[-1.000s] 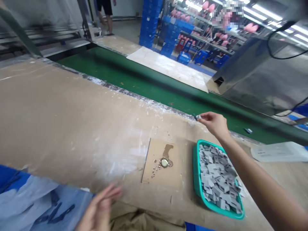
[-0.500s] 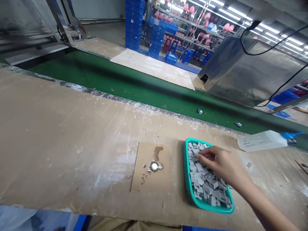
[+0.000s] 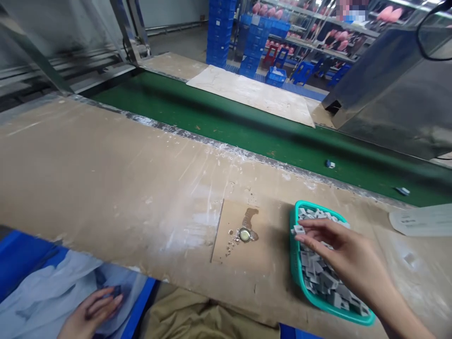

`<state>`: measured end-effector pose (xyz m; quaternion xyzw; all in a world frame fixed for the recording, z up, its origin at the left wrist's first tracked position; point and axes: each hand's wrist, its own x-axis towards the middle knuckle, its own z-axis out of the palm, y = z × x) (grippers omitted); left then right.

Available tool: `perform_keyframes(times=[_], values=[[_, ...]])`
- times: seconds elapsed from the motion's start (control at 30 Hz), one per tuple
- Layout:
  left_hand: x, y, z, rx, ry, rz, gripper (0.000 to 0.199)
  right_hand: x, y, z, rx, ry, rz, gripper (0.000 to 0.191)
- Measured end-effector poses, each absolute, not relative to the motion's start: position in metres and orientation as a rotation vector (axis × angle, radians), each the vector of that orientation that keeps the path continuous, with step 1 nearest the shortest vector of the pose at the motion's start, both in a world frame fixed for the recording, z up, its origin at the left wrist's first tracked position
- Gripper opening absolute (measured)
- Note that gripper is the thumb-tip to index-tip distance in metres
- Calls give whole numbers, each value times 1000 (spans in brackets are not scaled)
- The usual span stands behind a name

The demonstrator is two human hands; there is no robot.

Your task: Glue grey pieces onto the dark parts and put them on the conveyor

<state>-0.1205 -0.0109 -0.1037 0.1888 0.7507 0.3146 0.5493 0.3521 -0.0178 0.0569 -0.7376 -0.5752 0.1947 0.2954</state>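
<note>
A small grey moulded plastic piece (image 3: 298, 230) sits pinched at the fingertips of the right hand (image 3: 344, 256), just above the near-left rim of the shallow teal plastic basket (image 3: 295, 278); the piece is too small to tell which way its long side runs. The hand's other fingers fan out loosely over the heap of like grey pieces (image 3: 323, 278) that fills the basket directly beneath the palm. The left hand (image 3: 90, 313) lies well apart, low and to the left below the bench edge, fingers curled on a small dark object against pale blue plastic sheeting (image 3: 52, 292); whether it grips or only rests there I cannot tell. The right hand is plainly the nearer one to the piece. Just left of the fingertips a square brown card (image 3: 233, 256) lies flat on the worn wooden bench (image 3: 106, 179), bearing a small round metal cap (image 3: 243, 235) in a wet stain. Beyond the fingertips runs a green conveyor belt (image 3: 212, 122), with two small pieces (image 3: 330, 164) on it. Nothing stands between hand and card.
</note>
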Motion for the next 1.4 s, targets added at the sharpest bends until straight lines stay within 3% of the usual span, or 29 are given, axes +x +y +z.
perform_keyframes(times=[0.2,0.57,0.73,0.97,1.17,1.4], values=[[-68,-20,-53,252,1636,911,54,308,5,29,-1710,-1867,588,20],[-2,-29,-12,134,1259,941,44,302,6,-3,-1639,-2029,591,20],[24,-23,-6,164,1128,897,32,303,4,9,-1674,-1899,609,22],[83,-13,-14,477,969,929,35,290,-3,44,-1664,-1508,953,16],[117,-12,-6,832,923,1130,35,285,-18,54,-1721,-1223,1206,23],[120,-7,0,871,870,1130,26,278,-24,62,-1764,-1150,1238,22]])
